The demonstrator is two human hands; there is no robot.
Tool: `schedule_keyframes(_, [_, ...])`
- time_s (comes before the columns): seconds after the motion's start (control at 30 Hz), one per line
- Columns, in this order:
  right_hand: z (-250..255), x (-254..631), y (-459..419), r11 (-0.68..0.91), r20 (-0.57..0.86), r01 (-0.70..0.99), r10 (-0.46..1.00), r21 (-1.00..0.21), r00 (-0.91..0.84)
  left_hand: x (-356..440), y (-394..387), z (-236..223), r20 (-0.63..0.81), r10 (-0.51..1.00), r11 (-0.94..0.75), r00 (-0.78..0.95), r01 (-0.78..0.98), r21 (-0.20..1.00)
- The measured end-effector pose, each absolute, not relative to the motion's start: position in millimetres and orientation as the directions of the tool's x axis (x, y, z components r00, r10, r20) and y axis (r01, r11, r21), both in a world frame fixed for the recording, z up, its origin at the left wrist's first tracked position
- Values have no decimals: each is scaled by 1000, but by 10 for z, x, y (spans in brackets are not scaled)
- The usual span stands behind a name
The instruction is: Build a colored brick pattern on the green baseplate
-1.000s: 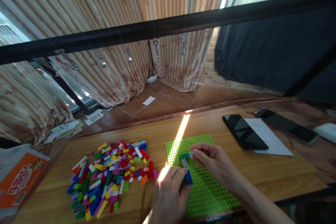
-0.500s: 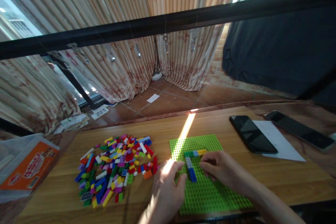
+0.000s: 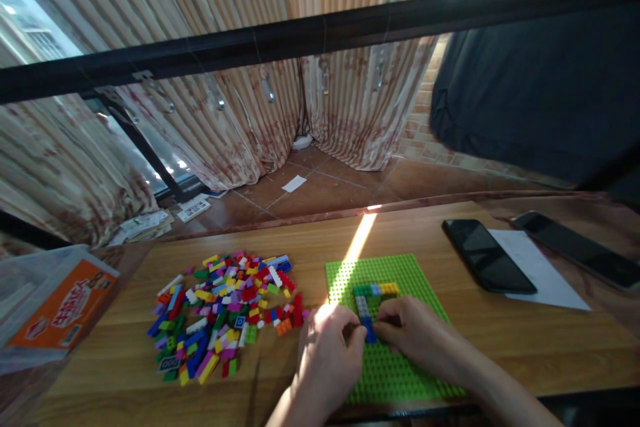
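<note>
A green studded baseplate (image 3: 400, 373) lies on the wooden table in front of me. On it, a row of green, light blue and yellow bricks (image 3: 385, 289) meets a column of grey bricks (image 3: 362, 305) and blue bricks (image 3: 371, 333). My left hand (image 3: 334, 350) is curled at the left of the blue bricks, thumb and forefinger tips closed against them. From the right, my right hand (image 3: 413, 325) has its fingers pinched together at the same blue bricks. The fingertips partly cover the bricks, so anything small between them is hidden.
Loose bricks (image 3: 225, 310) in many colours are spread left of the baseplate. An orange-labelled plastic box (image 3: 60, 310) stands at the far left. To the right lie a black phone (image 3: 487, 255), white paper (image 3: 545, 273) and another dark phone (image 3: 575, 247).
My right hand has moved left and slightly down, to the blue bricks. My left hand has come right, and its fingertips now meet at the bricks. The view has shifted slightly.
</note>
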State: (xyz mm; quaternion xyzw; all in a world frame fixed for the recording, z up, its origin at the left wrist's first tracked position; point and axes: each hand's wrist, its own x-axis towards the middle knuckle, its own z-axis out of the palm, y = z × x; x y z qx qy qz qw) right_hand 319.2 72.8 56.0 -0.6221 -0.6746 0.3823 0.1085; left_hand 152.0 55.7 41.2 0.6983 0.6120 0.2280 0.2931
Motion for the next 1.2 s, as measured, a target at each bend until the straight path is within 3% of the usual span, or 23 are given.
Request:
schedule_keyframes(0.83, [517, 3130, 724, -70, -271, 750, 951, -658, -149, 1656, 672, 438, -185, 982, 139, -32, 789, 599])
schedule_keyframes(1.07, [491, 3104, 753, -58, -251, 774, 959, -630, -132, 1659, 665, 406, -155, 988, 96, -5, 804, 587])
schedule_keyframes(1.2, [522, 3117, 755, -63, -267, 723, 949, -688, -170, 1635, 658, 405, -150, 988, 72, 29, 779, 623])
